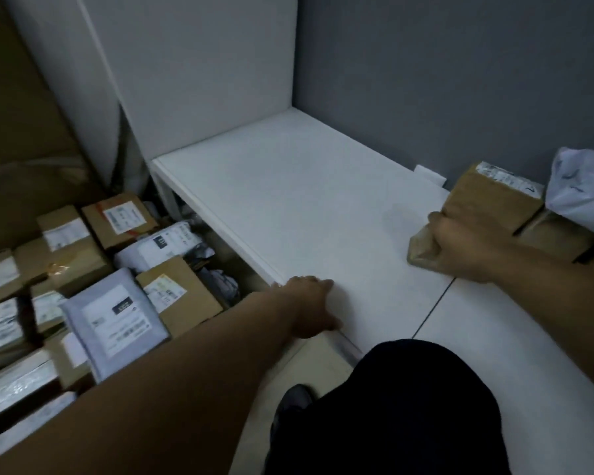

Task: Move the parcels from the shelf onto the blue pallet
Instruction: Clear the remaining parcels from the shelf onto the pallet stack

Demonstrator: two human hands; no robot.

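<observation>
Head view, looking down. Gripping with the right hand (460,246) the crumpled near end of a brown paper parcel (491,197), fingers curled down over it, back of the hand toward the camera. Lying on the white shelf (306,207), toward its right side and close to the grey back wall (460,80), white label on the far end. Just beside it on the right, a second brown box (552,236), partly hidden behind the forearm, and a white plastic mailer (580,197) on top of or against that box; cannot tell which. Resting the left hand (311,305) palm down on the shelf's front edge, fingers loose, holding nothing, well apart from the gripped parcel with bare white board between. Below and to the left of the shelf, a crowded heap of parcels (83,286): brown cartons and grey-white mailers, labels up, packed edge to edge, the surface under them hidden. At the bottom, dark trousers (408,406) and a dark shoe (294,402) on a pale floor (316,365).
</observation>
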